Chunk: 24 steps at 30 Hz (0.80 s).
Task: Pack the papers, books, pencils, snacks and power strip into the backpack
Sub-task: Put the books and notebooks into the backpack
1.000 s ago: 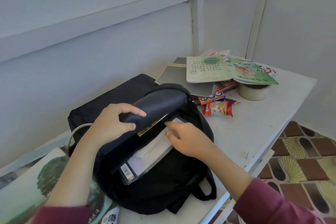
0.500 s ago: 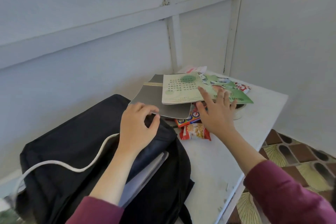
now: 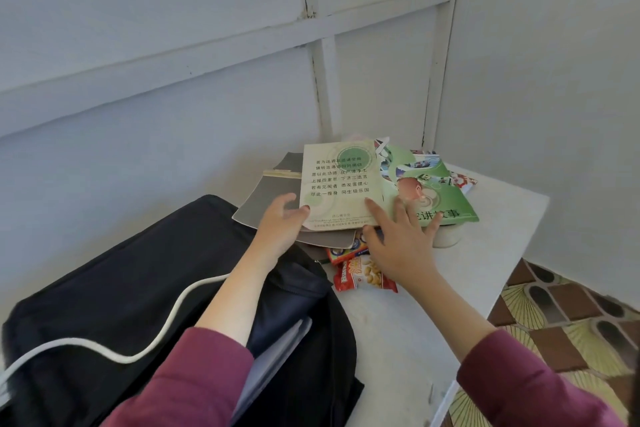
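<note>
Left grip [image 3: 281, 224] loosely curved, right grip [image 3: 403, 248] flat and splayed.

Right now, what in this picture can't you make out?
Head view:
Backpack contents: covered by its dark flap and the left arm.
Pale round container: under the green book and right hand.
White cord's end: cut off by the left edge.
Snack packet lettering: too small.

left hand [image 3: 281, 224] touches booklet [image 3: 337, 184] | right hand [image 3: 403, 246] on green book [image 3: 441, 194]
</note>
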Each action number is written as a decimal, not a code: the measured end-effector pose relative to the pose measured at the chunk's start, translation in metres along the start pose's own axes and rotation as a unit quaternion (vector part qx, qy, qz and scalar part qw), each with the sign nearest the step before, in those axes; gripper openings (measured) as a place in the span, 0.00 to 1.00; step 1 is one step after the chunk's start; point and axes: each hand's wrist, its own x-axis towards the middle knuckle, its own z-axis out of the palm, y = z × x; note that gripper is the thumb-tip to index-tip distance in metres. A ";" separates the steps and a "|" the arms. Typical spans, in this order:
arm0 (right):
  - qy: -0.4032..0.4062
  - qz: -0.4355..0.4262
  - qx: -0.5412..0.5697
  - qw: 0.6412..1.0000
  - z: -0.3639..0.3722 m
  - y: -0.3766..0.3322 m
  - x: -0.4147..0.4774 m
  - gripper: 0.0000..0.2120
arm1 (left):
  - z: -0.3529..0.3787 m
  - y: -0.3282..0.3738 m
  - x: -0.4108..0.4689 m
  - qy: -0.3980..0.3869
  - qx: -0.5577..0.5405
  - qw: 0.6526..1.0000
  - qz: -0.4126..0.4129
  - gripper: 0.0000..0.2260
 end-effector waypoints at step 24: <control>0.079 -0.017 0.210 0.974 -0.023 0.013 -0.027 0.28 | 0.000 0.001 -0.025 -0.079 -0.206 0.967 0.130 0.26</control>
